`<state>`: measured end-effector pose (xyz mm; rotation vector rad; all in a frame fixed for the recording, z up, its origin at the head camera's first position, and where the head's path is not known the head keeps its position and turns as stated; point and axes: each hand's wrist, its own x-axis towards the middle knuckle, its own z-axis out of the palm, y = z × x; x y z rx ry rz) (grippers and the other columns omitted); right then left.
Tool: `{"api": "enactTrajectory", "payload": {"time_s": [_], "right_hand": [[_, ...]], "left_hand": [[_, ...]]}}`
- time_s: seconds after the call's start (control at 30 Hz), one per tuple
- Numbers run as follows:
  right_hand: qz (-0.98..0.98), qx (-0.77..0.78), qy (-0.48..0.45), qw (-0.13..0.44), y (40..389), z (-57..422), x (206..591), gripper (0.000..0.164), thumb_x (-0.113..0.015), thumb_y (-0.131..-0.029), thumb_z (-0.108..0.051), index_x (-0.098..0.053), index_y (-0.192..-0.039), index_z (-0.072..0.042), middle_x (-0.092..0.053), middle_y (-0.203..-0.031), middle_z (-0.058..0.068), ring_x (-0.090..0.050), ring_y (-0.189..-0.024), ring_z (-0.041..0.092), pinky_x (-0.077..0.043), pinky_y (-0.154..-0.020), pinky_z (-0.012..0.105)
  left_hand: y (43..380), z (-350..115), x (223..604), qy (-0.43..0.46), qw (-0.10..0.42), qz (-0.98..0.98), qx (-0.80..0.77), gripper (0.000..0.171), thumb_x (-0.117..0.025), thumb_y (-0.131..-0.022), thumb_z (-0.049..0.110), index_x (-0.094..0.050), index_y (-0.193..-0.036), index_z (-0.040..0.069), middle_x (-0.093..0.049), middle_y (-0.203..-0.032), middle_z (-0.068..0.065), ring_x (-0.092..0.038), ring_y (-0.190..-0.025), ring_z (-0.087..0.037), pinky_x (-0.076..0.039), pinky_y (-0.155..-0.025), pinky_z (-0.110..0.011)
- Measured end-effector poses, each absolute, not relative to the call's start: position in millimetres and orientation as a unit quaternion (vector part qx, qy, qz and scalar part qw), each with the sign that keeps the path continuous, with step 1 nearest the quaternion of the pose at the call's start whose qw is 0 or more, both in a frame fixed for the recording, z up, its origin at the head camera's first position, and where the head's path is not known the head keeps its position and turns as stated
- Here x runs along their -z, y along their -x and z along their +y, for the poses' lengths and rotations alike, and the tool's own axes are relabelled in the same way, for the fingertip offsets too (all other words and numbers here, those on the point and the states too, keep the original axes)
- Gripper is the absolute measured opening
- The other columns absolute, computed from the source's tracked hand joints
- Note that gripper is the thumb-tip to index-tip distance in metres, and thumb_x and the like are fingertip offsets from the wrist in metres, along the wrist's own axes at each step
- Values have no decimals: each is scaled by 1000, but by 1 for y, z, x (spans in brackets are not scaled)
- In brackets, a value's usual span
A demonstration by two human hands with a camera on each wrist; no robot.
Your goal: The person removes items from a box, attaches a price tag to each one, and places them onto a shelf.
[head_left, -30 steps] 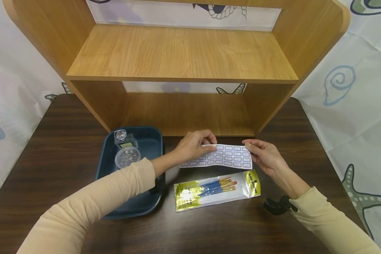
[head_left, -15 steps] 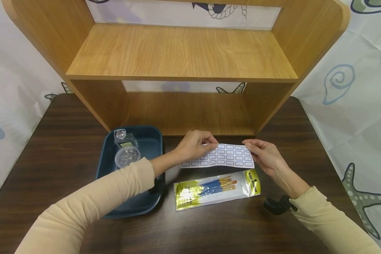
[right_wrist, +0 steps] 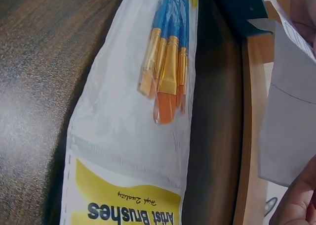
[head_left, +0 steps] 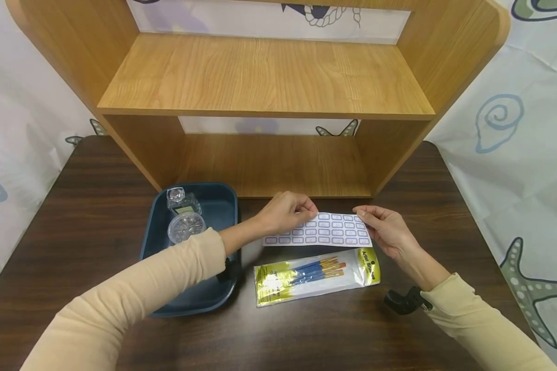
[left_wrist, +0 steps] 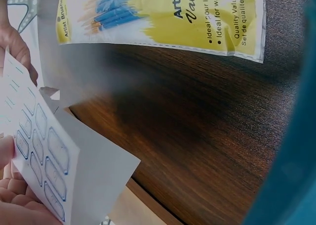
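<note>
While left hand (head_left: 285,212) and right hand (head_left: 387,232) pinch a label sheet (head_left: 336,230), patterned drapes (head_left: 529,190) flank the table (head_left: 315,340) (dark, wood-grained).

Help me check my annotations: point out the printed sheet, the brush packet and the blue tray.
Printed sheet (head_left: 327,231), head view: on its printed face.
Brush packet (head_left: 317,276), head view: middle of its front.
Blue tray (head_left: 219,213), head view: bare floor.

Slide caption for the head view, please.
Left hand and right hand hold a printed sheet just beyond the brush packet, before a wooden shelf unit.
</note>
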<state>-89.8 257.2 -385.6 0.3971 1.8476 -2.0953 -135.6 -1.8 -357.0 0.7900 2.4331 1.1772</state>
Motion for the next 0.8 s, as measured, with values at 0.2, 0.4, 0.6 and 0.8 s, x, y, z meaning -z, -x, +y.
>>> {"api": "enactTrajectory", "payload": {"time_s": [0.2, 0.4, 0.6, 0.8], "right_hand": [[640, 737, -142, 162, 88, 256, 387, 28, -55, -105, -5, -74, -90, -18, -71, -81, -7, -68, -72, 3, -57, -65, 16], [654, 724, -151, 160, 85, 256, 387, 28, -55, -105, -6, -73, -90, -21, -71, -83, -9, -66, -74, 2, -56, -66, 16], [652, 725, -154, 162, 85, 257, 387, 26, -56, -105, -6, -74, -92, -19, -71, -84, -10, -66, -76, 2, -56, -67, 15], [614, 755, -149, 175, 86, 257, 383, 30, -55, -105, -5, -75, -88, -19, -72, -83, -8, -66, -74, 2, -56, -66, 15]], "left_hand": [[135, -2, 358, -271, 168, 849, -422, 14, -65, -98, 10, -76, -102, 2, -78, -93, -9, -59, -75, -6, -46, -71, -18], [135, -1, 361, -266, 168, 845, -432, 13, -67, -98, 12, -75, -101, 3, -77, -92, -9, -59, -77, -7, -46, -72, -18], [135, -2, 361, -262, 157, 844, -441, 10, -69, -97, 11, -68, -104, 5, -77, -97, -10, -68, -86, -12, -48, -80, -22], [137, -5, 362, -269, 135, 849, -434, 6, -70, -97, 10, -69, -101, 6, -78, -97, -9, -72, -90, -15, -50, -79, -23]]}}
